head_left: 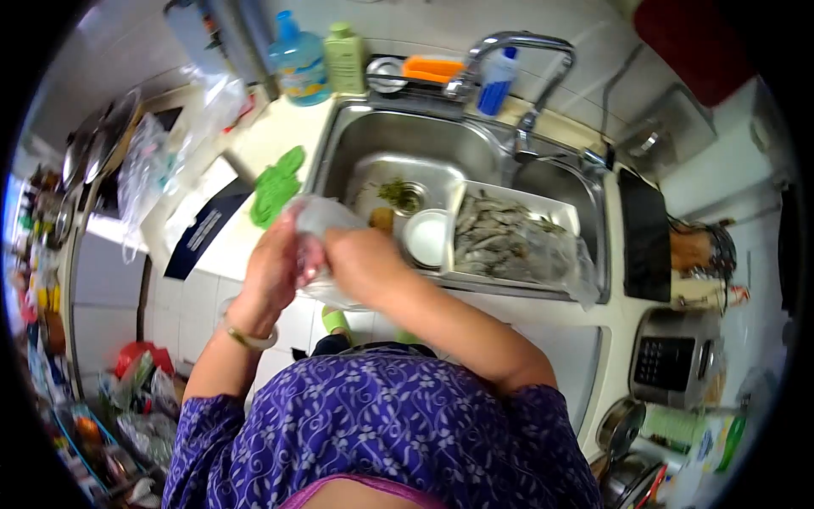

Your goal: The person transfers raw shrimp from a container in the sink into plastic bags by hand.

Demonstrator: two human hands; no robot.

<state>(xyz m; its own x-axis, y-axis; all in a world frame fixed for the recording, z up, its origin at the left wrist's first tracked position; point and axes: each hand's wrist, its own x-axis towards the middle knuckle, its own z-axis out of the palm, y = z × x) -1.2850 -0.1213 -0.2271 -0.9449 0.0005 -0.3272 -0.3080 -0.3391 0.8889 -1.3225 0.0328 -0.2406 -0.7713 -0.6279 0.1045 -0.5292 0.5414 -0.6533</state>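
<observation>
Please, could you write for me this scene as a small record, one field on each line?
Place: kitchen sink
Left hand: holds a translucent plastic bag
Right hand: on the same bag
Bag contents: cannot tell
In the sink: white bowl, green scraps near the drain
Tray: white, at the sink's right side, holding grey shrimp, partly under clear plastic
Left counter: crumpled green item
Behind sink: faucet, bottles

Single view, worn on the person's head | looks steeply down over the torso (381, 424) and forearms toward the steel sink (348, 144), close; wide fisheye, dark rounded edges
</observation>
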